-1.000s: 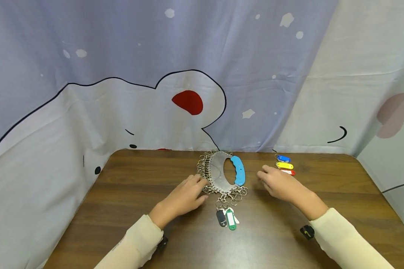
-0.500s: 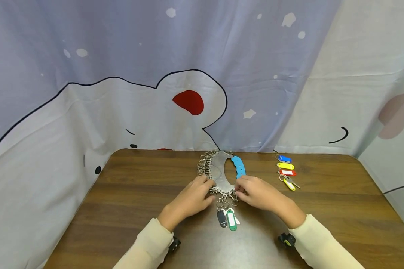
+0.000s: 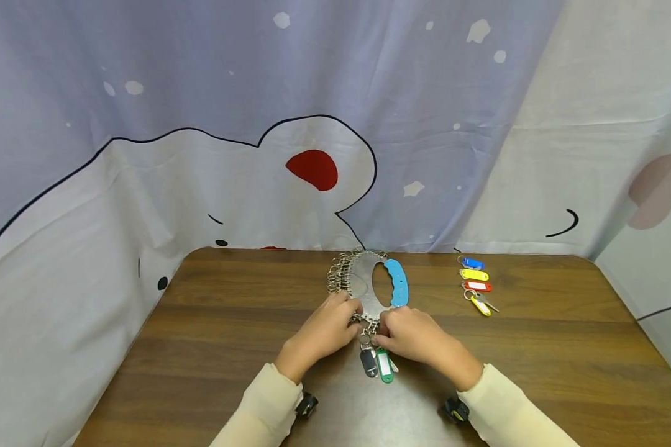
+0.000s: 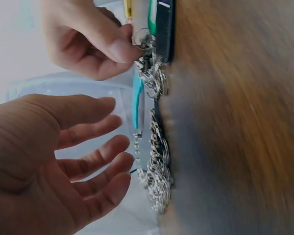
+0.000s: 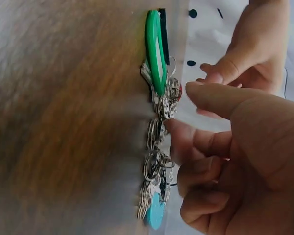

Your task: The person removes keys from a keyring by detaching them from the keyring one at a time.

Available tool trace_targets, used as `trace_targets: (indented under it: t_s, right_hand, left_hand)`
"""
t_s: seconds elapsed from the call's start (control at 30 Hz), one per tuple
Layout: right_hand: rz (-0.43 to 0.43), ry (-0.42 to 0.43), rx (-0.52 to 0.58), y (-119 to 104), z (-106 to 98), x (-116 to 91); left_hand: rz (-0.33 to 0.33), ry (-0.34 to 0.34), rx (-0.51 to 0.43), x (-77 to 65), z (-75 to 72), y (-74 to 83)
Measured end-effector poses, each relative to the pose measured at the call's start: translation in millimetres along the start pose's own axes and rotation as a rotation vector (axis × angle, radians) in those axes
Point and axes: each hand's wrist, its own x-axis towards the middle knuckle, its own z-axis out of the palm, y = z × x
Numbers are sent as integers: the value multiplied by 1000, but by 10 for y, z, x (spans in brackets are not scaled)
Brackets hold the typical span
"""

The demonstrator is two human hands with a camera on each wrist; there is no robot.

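Observation:
On the table lies a metal key holder plate with a blue grip and several small snap clips and rings along its edge. A black key tag and a green key tag with keys hang at its near end. My left hand is beside the plate's lower left edge; the left wrist view shows its fingers loosely spread and holding nothing. My right hand is at the clips above the green tag. Its thumb and index finger stand apart, fingertips right at the metal clips.
To the right, a column of key tags lies on the brown wooden table: a blue tag, a yellow tag, a red tag and another yellow tag with a key. A printed curtain hangs behind.
My right hand has come left from the loose tags to the plate, then down to the clips over the green tag. My left hand has shifted slightly right along the plate's lower edge.

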Motion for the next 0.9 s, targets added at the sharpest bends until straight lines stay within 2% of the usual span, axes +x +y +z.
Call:
trace_targets:
  t_s: [0.2, 0.43, 0.77, 0.9]
  right_hand:
    - [25, -19, -48, -34, 64, 15]
    - [10, -14, -64, -23, 84, 8]
    - [-98, 0, 8, 29, 21, -58]
    - [-61, 12, 20, 37, 20, -85]
  left_hand:
    - [-24, 2, -41, 14, 22, 22]
    - [-8, 3, -72, 34, 44, 50]
    - [-13, -16, -105, 80, 63, 73]
    - [-10, -27, -118, 92, 71, 99]
